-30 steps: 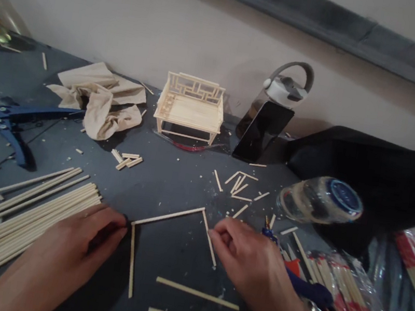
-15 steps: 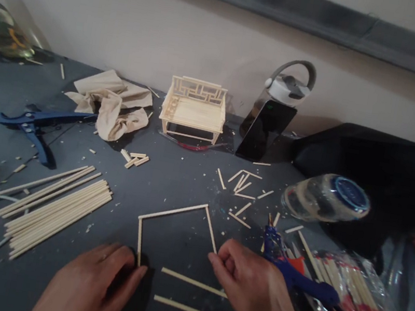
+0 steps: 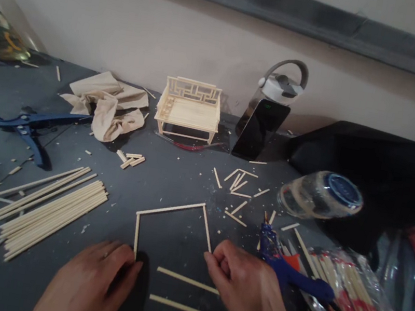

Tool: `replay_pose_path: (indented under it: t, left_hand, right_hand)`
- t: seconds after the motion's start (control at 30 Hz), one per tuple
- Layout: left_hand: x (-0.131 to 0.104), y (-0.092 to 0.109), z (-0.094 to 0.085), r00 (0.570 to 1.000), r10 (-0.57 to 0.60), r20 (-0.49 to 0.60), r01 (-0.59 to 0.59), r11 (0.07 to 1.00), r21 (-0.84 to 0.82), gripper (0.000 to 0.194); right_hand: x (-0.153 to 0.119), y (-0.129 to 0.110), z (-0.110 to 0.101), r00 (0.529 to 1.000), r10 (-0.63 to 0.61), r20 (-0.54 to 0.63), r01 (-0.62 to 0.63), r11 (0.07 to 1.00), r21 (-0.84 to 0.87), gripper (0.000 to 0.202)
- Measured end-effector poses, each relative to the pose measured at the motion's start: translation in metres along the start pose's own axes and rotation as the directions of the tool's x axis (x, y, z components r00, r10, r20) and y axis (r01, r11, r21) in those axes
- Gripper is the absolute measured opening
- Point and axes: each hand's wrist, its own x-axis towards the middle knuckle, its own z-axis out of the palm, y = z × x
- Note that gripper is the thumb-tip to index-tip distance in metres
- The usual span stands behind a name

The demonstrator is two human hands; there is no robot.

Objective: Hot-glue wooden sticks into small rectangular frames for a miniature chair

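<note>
A three-sided frame of thin wooden sticks [image 3: 171, 209] has its joined side facing the wall and its two legs pointing toward me. My left hand [image 3: 91, 281] pinches the end of the left leg between thumb and forefinger. The end of the right leg is in the pinch of my right hand [image 3: 244, 282]. Between my hands lies a loose stick [image 3: 187, 280], its right end hidden by my right hand. Closer to me, another stick [image 3: 191, 309] meets a short piece at a corner.
Left are a bundle of sticks [image 3: 53, 220], a blue cutter [image 3: 28, 127] and crumpled tissue [image 3: 113, 114]. A miniature wooden bench [image 3: 189, 110] stands near the wall beside a phone [image 3: 262, 130]. Right are a jar [image 3: 319, 194], a blue glue gun [image 3: 291, 274] and bagged sticks [image 3: 359, 290].
My left hand has shifted slightly along with the left leg's end. The whole view has moved a little, so most things appear slightly farther left.
</note>
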Motion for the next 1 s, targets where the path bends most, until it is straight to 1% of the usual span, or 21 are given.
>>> replay_pose_path:
  t: [0.1, 0.27, 0.43, 0.77, 1.0]
  left_hand:
    - [0.0024, 0.0004, -0.0005, 1.000, -0.004, 0.012, 0.004, 1.000, 0.007, 0.026]
    - [0.0059, 0.0034, -0.0017, 1.000, -0.002, -0.009, 0.002, 1.000, 0.019, 0.027]
    - [0.0076, 0.0054, -0.0028, 1.000, -0.008, 0.000, 0.008, 0.999, 0.032, 0.027]
    - [0.0050, 0.0050, -0.0013, 1.000, -0.029, 0.006, 0.029, 0.999, 0.037, 0.026]
    - [0.0068, 0.0073, -0.0024, 0.999, -0.035, -0.001, 0.035, 0.999, 0.039, 0.026]
  right_hand:
    - [-0.0008, -0.0008, 0.0004, 1.000, -0.010, -0.017, 0.010, 1.000, -0.023, 0.032]
    - [-0.0026, -0.0011, 0.0008, 0.999, -0.025, -0.047, 0.024, 0.999, -0.026, 0.033]
    - [-0.0028, 0.0000, 0.0013, 0.999, -0.017, -0.047, 0.015, 1.000, -0.024, 0.036]
    - [-0.0033, 0.0012, 0.0004, 0.998, -0.024, -0.053, 0.023, 1.000, -0.013, 0.035]
    - [-0.0023, 0.0006, 0.0009, 0.999, -0.018, -0.051, 0.016, 1.000, -0.026, 0.037]
